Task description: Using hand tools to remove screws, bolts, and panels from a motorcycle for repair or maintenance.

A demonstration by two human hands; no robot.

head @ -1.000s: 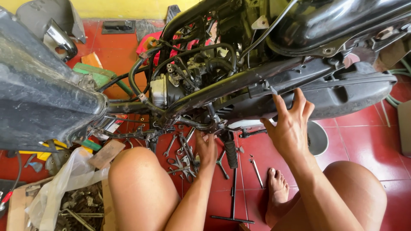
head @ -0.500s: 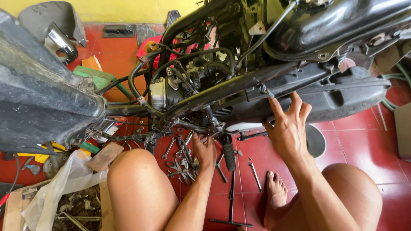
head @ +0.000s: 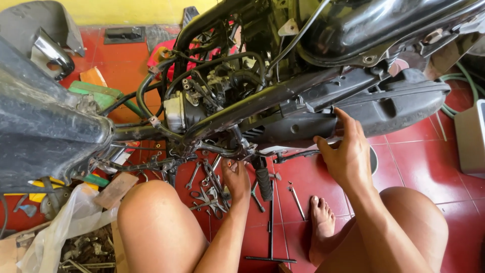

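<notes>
Red tile floor [head: 414, 167] | right hand [head: 348, 154] lower on engine cover [head: 399, 103], grip apart | left hand [head: 236, 181] grip unclear among wrenches [head: 209, 189]

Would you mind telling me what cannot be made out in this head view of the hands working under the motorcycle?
- Left hand: its fingertips are hidden behind the frame tube, so what they grip cannot be told.
- Right hand: its palm side faces away; whether it holds anything is hidden.
- Pile of wrenches: too small and overlapping to count.
- Motorcycle body: cut off by the top and right edges.
</notes>
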